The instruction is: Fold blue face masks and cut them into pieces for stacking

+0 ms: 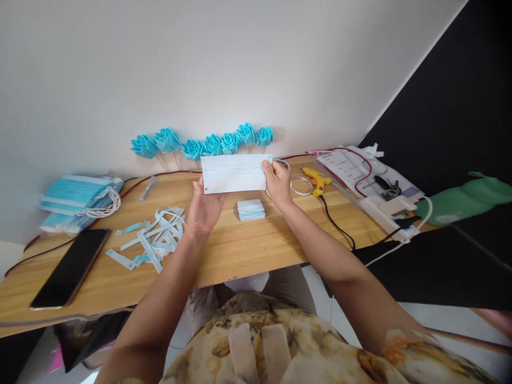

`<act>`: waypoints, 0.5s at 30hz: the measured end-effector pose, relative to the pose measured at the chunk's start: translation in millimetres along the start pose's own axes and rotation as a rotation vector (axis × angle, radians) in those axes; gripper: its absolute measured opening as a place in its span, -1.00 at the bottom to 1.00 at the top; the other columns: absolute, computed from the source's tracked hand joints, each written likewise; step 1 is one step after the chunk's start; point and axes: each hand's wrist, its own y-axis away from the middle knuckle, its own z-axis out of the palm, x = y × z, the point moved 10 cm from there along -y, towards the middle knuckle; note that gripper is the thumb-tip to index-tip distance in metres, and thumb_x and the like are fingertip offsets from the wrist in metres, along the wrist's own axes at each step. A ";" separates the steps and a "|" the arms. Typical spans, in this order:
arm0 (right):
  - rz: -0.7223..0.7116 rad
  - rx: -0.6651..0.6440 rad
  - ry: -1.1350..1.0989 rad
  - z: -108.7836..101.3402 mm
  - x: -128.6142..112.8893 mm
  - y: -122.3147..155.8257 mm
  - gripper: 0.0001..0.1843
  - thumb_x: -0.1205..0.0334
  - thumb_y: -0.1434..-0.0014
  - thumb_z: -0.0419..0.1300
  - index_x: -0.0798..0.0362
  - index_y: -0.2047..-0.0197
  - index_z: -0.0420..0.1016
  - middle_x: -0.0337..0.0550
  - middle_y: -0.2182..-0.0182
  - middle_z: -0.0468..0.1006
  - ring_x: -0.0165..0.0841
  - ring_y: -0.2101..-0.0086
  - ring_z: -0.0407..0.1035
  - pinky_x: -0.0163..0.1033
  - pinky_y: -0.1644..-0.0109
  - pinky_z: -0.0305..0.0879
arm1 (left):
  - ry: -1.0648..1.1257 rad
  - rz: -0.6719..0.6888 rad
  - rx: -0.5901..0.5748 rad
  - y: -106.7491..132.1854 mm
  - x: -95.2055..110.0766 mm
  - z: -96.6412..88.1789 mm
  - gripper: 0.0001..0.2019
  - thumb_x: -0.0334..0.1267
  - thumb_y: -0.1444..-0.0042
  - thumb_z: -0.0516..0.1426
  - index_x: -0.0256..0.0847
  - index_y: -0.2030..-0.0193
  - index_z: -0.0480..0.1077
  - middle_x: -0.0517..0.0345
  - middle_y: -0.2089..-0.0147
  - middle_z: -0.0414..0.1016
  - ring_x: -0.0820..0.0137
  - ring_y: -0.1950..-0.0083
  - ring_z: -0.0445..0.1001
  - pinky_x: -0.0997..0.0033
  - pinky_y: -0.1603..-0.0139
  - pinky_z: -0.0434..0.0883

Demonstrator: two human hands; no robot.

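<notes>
A flat face mask [236, 173], its pale side toward me and no ear loops showing, is stretched upright above the wooden table. My right hand [278, 180] pinches its right end, thumb in front. At the lower left corner my left hand [206, 208] grips it, with fingers partly hidden behind. Below it lies a small stack of pale blue and white cut mask pieces [251, 209]. A loose heap of cut mask strips [154, 238] is left of my left hand. Several blue fabric-like flowers [212, 144] on stems lean along the wall behind.
Bundled blue masks [74, 200] and a dark phone [71, 268] lie on the left. To the right are a yellow glue gun [317, 180] with a black cord, printed papers [348, 165], a white power strip [384, 213] and a green bottle-shaped object [466, 200].
</notes>
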 end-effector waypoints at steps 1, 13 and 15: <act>0.015 -0.001 -0.011 2.3 3.9 2.0 -0.43 -0.30 -0.25 0.09 -0.01 0.51 0.13 -0.34 0.56 0.05 -0.44 0.45 -0.01 -0.27 0.38 -0.04 | 0.018 -0.042 -0.026 3.1 -7.0 7.0 -0.49 0.28 -0.08 0.25 -0.06 0.02 0.50 -0.01 -0.12 0.60 0.17 -0.33 0.43 0.22 -0.16 0.47; 0.111 -0.883 0.284 5.2 -82.2 89.0 -0.75 0.00 -0.25 0.22 -0.11 0.12 0.64 -0.22 0.38 0.64 -0.32 0.37 0.47 -0.24 0.25 0.24 | 0.181 -0.111 0.323 -5.1 -6.2 -50.1 -0.79 -0.31 -0.19 0.12 -0.14 0.07 0.51 0.14 0.15 0.68 0.35 0.01 0.63 0.35 -0.10 0.51; 0.441 -1.104 0.184 -31.6 -71.5 159.6 -0.60 -0.13 -0.30 0.12 -0.07 0.38 0.61 -0.15 0.43 0.64 -0.31 0.38 0.52 -0.20 0.24 0.34 | 0.155 -0.132 0.321 -2.9 -6.5 -47.3 -0.82 -0.27 -0.20 0.15 -0.12 0.08 0.51 0.19 0.23 0.66 0.40 0.17 0.62 0.40 0.02 0.53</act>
